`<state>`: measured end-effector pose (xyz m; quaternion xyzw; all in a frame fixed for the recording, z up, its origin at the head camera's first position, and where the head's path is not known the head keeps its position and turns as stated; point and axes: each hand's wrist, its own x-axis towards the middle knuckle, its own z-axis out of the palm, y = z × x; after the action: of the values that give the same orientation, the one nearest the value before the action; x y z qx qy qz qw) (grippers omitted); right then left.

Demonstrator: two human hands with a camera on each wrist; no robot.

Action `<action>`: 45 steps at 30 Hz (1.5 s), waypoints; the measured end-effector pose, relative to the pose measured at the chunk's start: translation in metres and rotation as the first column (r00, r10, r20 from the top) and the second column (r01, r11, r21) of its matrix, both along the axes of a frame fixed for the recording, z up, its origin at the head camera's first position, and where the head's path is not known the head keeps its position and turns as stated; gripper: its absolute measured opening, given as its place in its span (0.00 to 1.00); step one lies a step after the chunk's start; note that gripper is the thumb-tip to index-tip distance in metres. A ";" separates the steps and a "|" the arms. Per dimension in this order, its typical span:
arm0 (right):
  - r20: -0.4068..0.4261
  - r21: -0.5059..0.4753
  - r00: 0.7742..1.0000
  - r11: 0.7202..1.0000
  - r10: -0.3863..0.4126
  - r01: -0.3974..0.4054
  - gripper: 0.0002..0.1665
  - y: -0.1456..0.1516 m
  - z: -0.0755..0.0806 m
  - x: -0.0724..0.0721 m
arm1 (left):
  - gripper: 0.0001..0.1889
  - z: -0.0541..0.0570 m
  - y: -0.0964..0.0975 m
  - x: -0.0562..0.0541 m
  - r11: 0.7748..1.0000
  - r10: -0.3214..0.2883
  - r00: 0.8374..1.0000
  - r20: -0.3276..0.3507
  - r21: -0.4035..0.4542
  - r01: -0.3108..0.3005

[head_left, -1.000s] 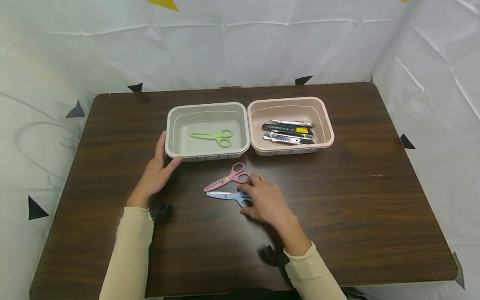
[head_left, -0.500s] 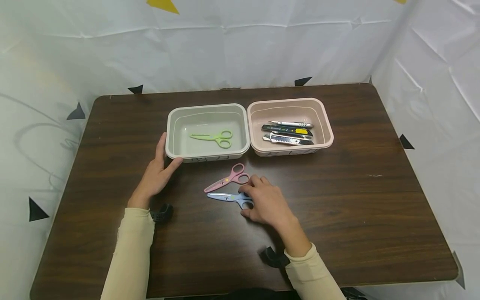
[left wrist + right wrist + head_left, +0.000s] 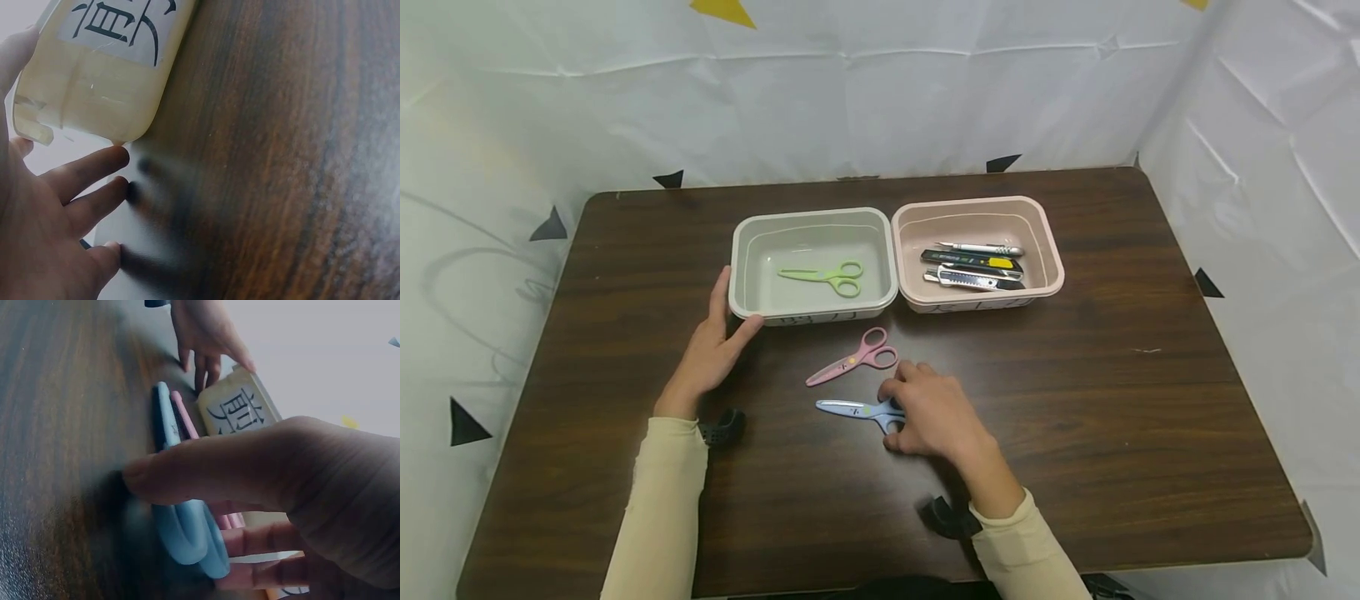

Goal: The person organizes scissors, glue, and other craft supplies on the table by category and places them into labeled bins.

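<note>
My right hand (image 3: 936,408) holds blue scissors (image 3: 850,409) by the handle loops, low over the table; the closed blades point left. In the right wrist view the thumb (image 3: 187,467) crosses the blue loops. Pink scissors (image 3: 847,362) lie just beyond the blue pair. My left hand (image 3: 703,354) rests against the near-left corner of a pale grey-green bin (image 3: 812,318), its thumb at the front rim and fingers extended along the side. Inside that bin lie green scissors (image 3: 827,276). A label with a written character (image 3: 119,28) marks its front wall.
A pink bin (image 3: 992,297) stands against the right side of the grey-green one. It holds several cutting tools, among them a black and yellow utility knife (image 3: 973,261). White sheeting (image 3: 850,108) borders the brown table (image 3: 1112,375) at the back and sides.
My right hand has drawn the blue scissors slightly toward me, widening the gap to the pink pair. The left hand stays at the bin's corner.
</note>
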<state>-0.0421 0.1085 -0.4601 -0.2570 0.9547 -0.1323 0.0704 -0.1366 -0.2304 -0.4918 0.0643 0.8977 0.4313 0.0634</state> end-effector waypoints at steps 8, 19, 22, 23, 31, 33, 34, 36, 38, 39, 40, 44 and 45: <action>0.166 0.017 0.986 1.000 0.017 -0.020 0.28 -0.001 0.014 0.008 | 0.45 0.000 0.001 0.000 1.000 0.000 1.000 -0.006 -0.005 0.000; 0.181 -0.005 0.982 0.998 0.055 -0.055 0.28 -0.001 0.025 0.012 | 0.45 0.000 0.002 -0.001 1.000 -0.003 1.000 -0.012 -0.010 0.003; 0.152 -0.040 0.985 0.997 0.076 -0.070 0.27 -0.001 0.028 0.010 | 0.45 -0.001 0.003 -0.001 1.000 -0.009 1.000 -0.013 -0.010 0.009; 0.141 -0.056 0.986 0.995 0.084 -0.077 0.27 -0.001 0.030 0.010 | 0.45 -0.001 0.003 -0.001 1.000 -0.010 1.000 -0.012 -0.011 0.010; 0.037 -0.157 0.989 0.978 0.142 -0.135 0.27 -0.003 0.045 -0.001 | 0.45 -0.003 0.002 -0.001 1.000 -0.009 1.000 -0.018 -0.010 0.009; 0.006 -0.169 0.988 0.974 0.157 -0.153 0.28 -0.004 0.050 -0.006 | 0.45 -0.002 0.002 -0.001 1.000 -0.007 1.000 -0.020 -0.007 0.007; -0.009 -0.180 0.987 0.971 0.161 -0.160 0.29 -0.004 0.053 -0.008 | 0.45 -0.002 0.002 -0.001 1.000 -0.006 1.000 -0.020 -0.007 0.006; -0.037 -0.187 0.987 0.969 0.159 -0.163 0.29 -0.005 0.059 -0.013 | 0.46 -0.003 0.001 -0.001 1.000 -0.006 1.000 -0.020 -0.007 0.006; -0.062 -0.180 0.987 0.971 0.147 -0.156 0.29 -0.008 0.066 -0.020 | 0.46 -0.002 0.000 -0.001 1.000 -0.006 1.000 -0.020 -0.005 0.006; -0.073 -0.177 0.987 0.972 0.144 -0.155 0.29 -0.009 0.069 -0.023 | 0.45 -0.002 0.000 -0.001 1.000 -0.006 1.000 -0.021 -0.006 0.006; -0.081 -0.173 0.987 0.973 0.138 -0.150 0.28 -0.011 0.072 -0.026 | 0.45 -0.002 0.000 -0.001 1.000 -0.006 1.000 -0.022 -0.005 0.006; -0.122 -0.146 0.984 0.978 0.129 -0.146 0.28 -0.021 0.081 -0.040 | 0.45 -0.002 -0.001 -0.001 1.000 -0.019 0.999 -0.032 -0.004 0.018; -0.129 -0.143 0.984 0.979 0.126 -0.145 0.28 -0.024 0.082 -0.044 | 0.45 -0.002 0.000 -0.001 1.000 -0.021 0.999 -0.035 -0.004 0.021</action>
<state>-0.0863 0.0844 -0.3781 -0.3336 0.9246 -0.1840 0.0023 -0.1375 -0.2309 -0.4938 0.0813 0.8987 0.4277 0.0523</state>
